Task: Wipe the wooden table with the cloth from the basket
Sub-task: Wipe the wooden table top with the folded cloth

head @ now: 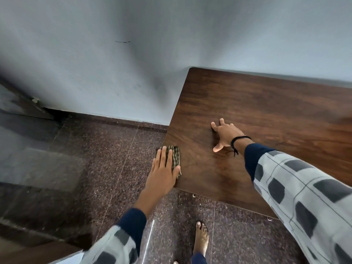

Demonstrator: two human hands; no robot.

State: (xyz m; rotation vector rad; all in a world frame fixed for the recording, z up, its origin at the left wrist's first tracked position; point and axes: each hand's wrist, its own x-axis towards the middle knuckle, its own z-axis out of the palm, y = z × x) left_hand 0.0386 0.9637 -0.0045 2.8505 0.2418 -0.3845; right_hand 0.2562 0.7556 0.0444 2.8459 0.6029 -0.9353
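your left hand (163,172) lies flat on a small folded cloth of olive-and-dark checked weave (174,155). its fingers (164,156) are straight and close together, pressing rather than gripping, and the thumb runs along the cloth's right side. the cloth sits at the left edge of the dark brown wood-grain bench (266,115), close to the near corner, with one part reaching just past the edge. your right hand (226,134) is well apart from the cloth, further in on the bench top. its fingers (222,121) are spread and arched, tips touching the smooth surface, holding nothing. a black thread band (240,139) circles that wrist, above a navy cuff and a pale grey sleeve with dark blocks (304,187). below the bench lies a polished, speckled brown stone floor (114,159), with your bare foot (201,239) on it. a plain pale blue-grey wall (133,54) meets the bench's far edge.
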